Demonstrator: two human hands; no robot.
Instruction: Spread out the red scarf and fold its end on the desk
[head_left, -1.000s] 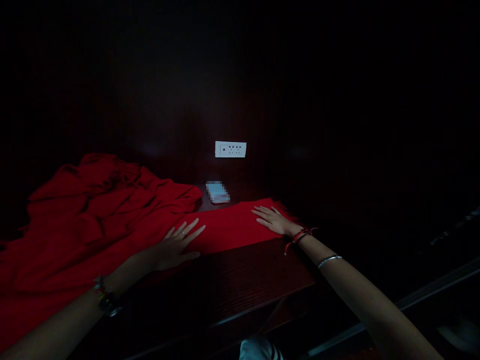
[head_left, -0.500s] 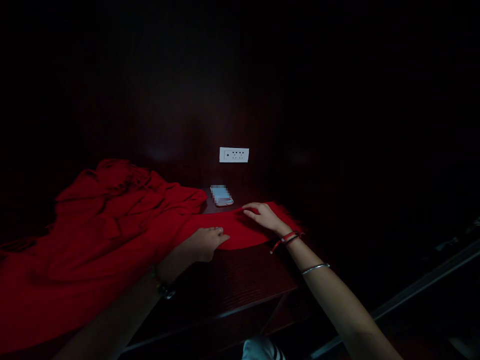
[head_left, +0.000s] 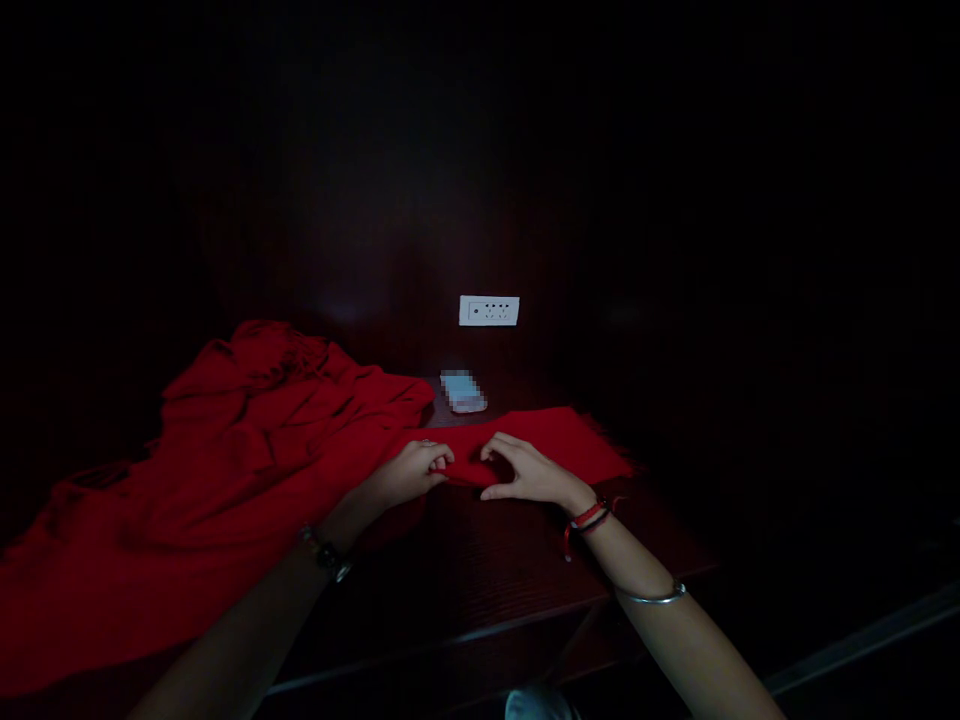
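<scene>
Left hand (head_left: 411,472) and right hand (head_left: 529,472) pinch the near edge of the red scarf (head_left: 247,470), close together. The scarf lies spread on the dark worktop (head_left: 487,560), which supports the fabric between grips.

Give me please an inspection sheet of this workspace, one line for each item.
Surface: dark wooden table, grain visible near the front.
Job's things: red cloth, bunched at the left, with one flat fringed end at the right.
Clutter: small pale object behind the cloth, too blurred to identify.
Grippers: left hand and right hand both pinch the cloth's near edge, close together.
Cables: nothing seen.
Surroundings: white wall socket; all else is too dark to tell.
</scene>
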